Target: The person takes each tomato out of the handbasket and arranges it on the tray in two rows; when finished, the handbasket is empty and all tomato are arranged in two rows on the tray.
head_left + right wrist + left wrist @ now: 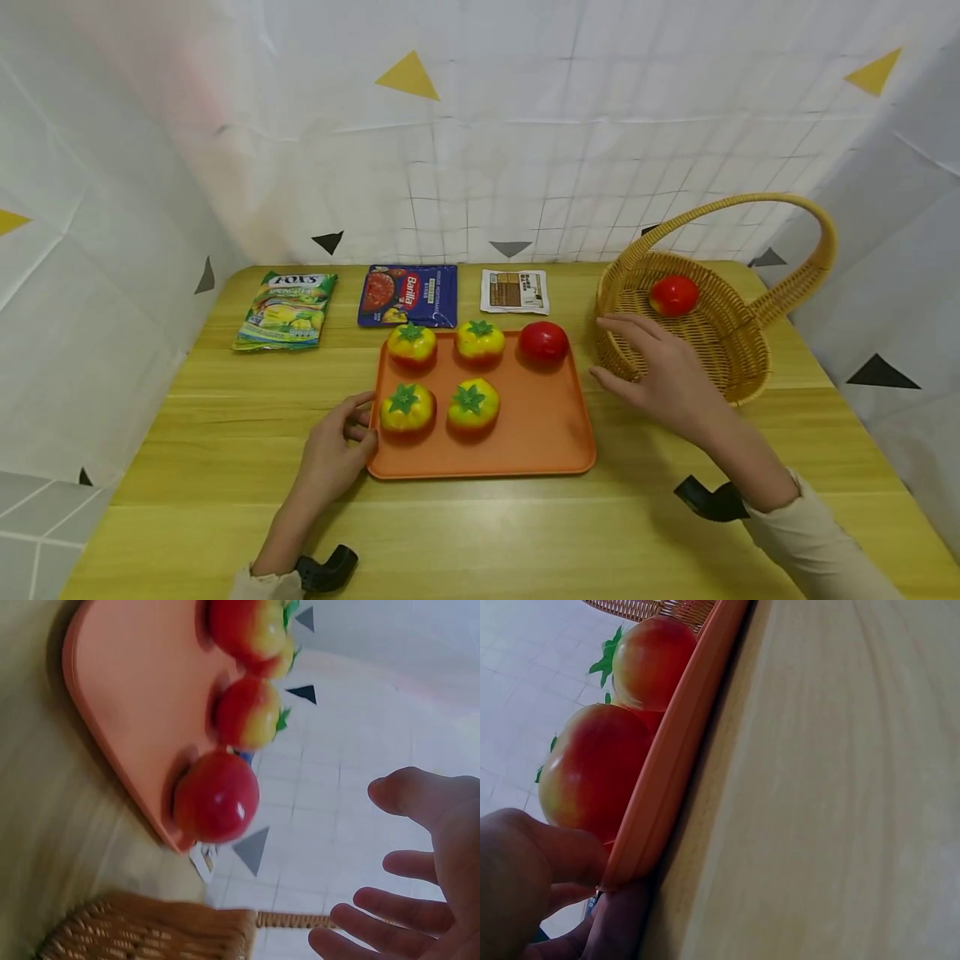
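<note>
My left hand (333, 446) pinches the left edge of an orange tray (540, 442); in the left wrist view its fingers (570, 859) sit at the tray's rim. On the tray stand several yellow-and-red toy tomatoes (474, 406) with green leafy tops, in two rows. A plain red one (543, 343) lies in the back right corner. My right hand (667, 375), fingers spread and holding nothing, hovers between the tray and a wicker basket (738, 383), overlapping the basket's near left rim in the head view. Inside the basket lies another red tomato (674, 296).
Behind the tray lie a blue Barilla packet (408, 296) and a small white packet (514, 292). A green Fox's candy bag (287, 310) is at the back left. The basket's tall handle (780, 200) arches upward. White patterned sheeting (510, 150) encloses the wooden table (480, 542).
</note>
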Demonstrator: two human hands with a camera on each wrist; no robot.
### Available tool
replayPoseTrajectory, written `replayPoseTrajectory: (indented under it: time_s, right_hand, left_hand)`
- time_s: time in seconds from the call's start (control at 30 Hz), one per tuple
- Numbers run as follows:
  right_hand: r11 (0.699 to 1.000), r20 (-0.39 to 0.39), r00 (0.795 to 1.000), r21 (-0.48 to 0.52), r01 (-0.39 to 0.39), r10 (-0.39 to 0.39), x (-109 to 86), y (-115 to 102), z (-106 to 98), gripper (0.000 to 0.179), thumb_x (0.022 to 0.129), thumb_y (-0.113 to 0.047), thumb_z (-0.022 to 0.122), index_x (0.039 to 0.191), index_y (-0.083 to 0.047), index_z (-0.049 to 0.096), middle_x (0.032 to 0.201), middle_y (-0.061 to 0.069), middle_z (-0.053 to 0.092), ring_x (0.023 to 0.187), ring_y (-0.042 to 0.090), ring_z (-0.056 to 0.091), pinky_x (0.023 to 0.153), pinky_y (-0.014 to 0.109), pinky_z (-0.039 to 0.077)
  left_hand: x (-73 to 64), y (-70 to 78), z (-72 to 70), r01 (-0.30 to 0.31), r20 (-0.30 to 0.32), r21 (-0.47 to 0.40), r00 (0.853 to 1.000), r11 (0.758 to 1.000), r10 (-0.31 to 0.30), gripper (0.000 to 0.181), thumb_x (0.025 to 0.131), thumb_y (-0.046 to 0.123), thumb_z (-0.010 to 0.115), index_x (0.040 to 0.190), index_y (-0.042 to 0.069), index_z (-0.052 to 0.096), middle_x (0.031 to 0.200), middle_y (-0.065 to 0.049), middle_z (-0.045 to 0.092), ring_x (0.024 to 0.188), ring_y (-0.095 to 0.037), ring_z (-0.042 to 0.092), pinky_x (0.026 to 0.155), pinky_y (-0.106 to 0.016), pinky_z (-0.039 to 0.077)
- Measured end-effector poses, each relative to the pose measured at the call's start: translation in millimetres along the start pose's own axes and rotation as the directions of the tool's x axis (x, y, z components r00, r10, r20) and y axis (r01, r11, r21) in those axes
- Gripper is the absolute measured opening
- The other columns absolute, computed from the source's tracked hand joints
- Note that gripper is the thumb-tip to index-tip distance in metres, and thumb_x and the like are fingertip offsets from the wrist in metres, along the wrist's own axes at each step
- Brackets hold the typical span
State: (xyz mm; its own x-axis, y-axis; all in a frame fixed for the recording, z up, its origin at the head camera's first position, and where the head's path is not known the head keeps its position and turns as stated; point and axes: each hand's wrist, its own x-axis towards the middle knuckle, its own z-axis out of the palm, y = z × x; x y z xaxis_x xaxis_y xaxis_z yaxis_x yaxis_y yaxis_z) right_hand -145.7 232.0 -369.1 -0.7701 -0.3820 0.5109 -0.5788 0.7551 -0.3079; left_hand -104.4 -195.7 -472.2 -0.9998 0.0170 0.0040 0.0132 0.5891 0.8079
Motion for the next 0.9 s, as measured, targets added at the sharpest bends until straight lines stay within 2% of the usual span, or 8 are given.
replayPoseTrajectory:
  time_s: [0.27,0.33,0.53,0.7,0.9]
  right_hand:
    - [0.999,-0.028,0.999,-0.041,0.027,-0.028,7.0,13.5,-12.5,0.053,0.076,-0.018,0.085,0.124,-0.003,0.067,0.122,0.013,0.065,0.093,0.03,0.067,0.072,0.048,0.054]
    - [0.998,-0.025,0.999,-0.049,0.025,-0.027,8.7,15.8,-15.8,0.052,0.077,-0.017,0.084,0.123,-0.003,0.067,0.121,0.013,0.066,0.094,0.03,0.067,0.072,0.048,0.054]
    - [0.998,-0.022,1.0,-0.066,0.006,-0.007,12.2,27.9,-23.3,0.051,0.077,-0.014,0.084,0.125,-0.004,0.067,0.118,0.013,0.067,0.093,0.03,0.066,0.072,0.048,0.053]
    - [0.997,-0.02,0.999,-0.066,-0.035,0.034,12.1,42.0,-25.9,0.05,0.077,-0.01,0.084,0.123,0.0,0.067,0.113,0.017,0.067,0.088,0.031,0.065,0.071,0.049,0.052]
    - [0.994,-0.003,0.997,-0.071,-0.083,0.083,14.2,56.3,-28.3,0.047,0.078,-0.012,0.084,0.119,0.002,0.067,0.112,0.019,0.066,0.091,0.032,0.063,0.074,0.049,0.05]
  left_hand:
    - [0.1,0.8,0.0,-0.005,-0.001,-0.003,1.0,1.0,0.005,0.054,0.085,0.001,0.066,0.137,0.012,0.06,0.101,-0.008,0.067,0.082,-0.015,0.066,0.069,-0.03,0.053]
    - [-0.1,0.9,0.1,-0.006,-0.002,-0.003,1.0,1.0,0.006,0.054,0.085,0.001,0.066,0.137,0.012,0.06,0.1,-0.007,0.067,0.082,-0.015,0.066,0.069,-0.03,0.053]
    - [-0.6,0.8,-0.4,0.0,-0.003,0.001,1.0,1.0,0.0,0.054,0.085,0.001,0.067,0.138,0.013,0.06,0.101,-0.007,0.067,0.083,-0.016,0.066,0.07,-0.03,0.053]
    - [-0.5,1.4,-0.7,0.003,-0.001,0.005,1.0,1.0,-0.003,0.054,0.086,0.002,0.067,0.138,0.013,0.059,0.102,-0.007,0.067,0.083,-0.016,0.066,0.07,-0.031,0.053]
    - [-0.7,1.4,-0.2,0.002,0.002,0.004,1.0,1.0,-0.002,0.054,0.086,0.002,0.067,0.138,0.013,0.059,0.101,-0.007,0.066,0.083,-0.016,0.066,0.071,-0.031,0.053]
